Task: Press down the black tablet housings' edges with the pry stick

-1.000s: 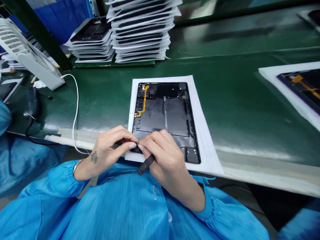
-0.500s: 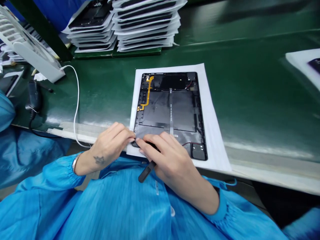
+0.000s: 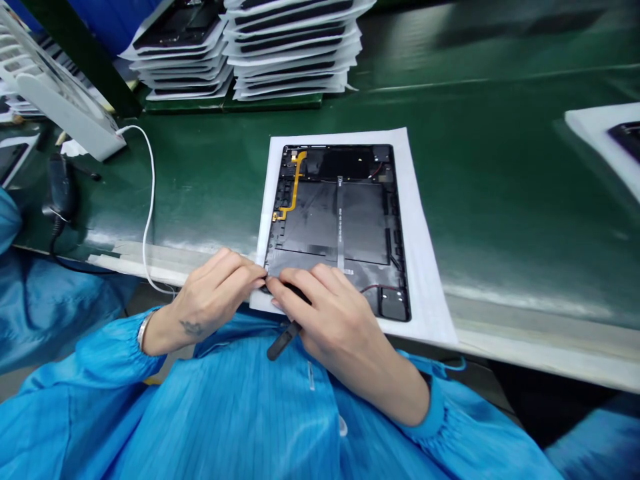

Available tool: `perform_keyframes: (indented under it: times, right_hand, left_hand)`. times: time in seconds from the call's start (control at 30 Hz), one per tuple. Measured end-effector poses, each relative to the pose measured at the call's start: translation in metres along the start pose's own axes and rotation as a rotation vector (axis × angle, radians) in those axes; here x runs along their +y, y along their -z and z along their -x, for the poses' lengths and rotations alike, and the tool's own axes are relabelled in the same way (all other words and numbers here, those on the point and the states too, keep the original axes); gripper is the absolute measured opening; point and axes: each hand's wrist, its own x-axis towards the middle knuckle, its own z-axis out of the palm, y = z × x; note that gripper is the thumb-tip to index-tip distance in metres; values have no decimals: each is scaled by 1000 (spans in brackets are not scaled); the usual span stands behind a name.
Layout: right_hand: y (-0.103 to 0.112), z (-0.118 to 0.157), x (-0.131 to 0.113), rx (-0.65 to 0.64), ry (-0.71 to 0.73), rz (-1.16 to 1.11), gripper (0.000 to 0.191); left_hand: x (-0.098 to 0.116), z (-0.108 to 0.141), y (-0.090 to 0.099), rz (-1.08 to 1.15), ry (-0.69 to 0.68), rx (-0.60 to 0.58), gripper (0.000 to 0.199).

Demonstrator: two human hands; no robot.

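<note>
An opened tablet rear housing [image 3: 337, 220] lies on a white sheet [image 3: 420, 227], showing a dark battery area and a yellow flex cable [image 3: 295, 187]. My left hand [image 3: 213, 293] rests at the tablet's lower left edge, its fingertips meeting my right fingertips there. My right hand [image 3: 335, 313] grips black tweezers [image 3: 283, 341], whose handle end sticks out toward me. The tweezer tips are hidden under my fingers. I cannot tell whether my left fingers pinch something small.
Stacks of paper-wrapped dark panels [image 3: 290, 47] stand behind on the green bench [image 3: 210, 187]. To the left sit a white fan [image 3: 65, 100] with a white cable [image 3: 150, 207] and a black cable [image 3: 60, 200]. Another panel on white sheet [image 3: 610, 140] lies at the right.
The whole view has shifted, so the tablet sits higher and further right than a second ago. Both hands stay at the tablet's lower left edge, with the tweezers still in my right hand.
</note>
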Motion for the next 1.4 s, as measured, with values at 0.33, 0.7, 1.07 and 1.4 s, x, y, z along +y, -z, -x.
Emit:
perform_keyframes:
  times: [0.33,0.7,1.07,1.4]
  right_hand:
    - [1,-2,2,-15,30,-4,29]
    - [38,0,4,129,-112,-117,43]
    - [19,-4,2,-87,-65,-1,49]
    - [10,-2,-2,-66,-55,118,32]
  left_hand:
    - [-4,16,6,-109,-126,-34,30]
    - [-6,4,11,-181,-214,-107,20]
    - [-29,8,-23,260,13,-143,47]
    - [-26,5,-20,210,-15,-94,45]
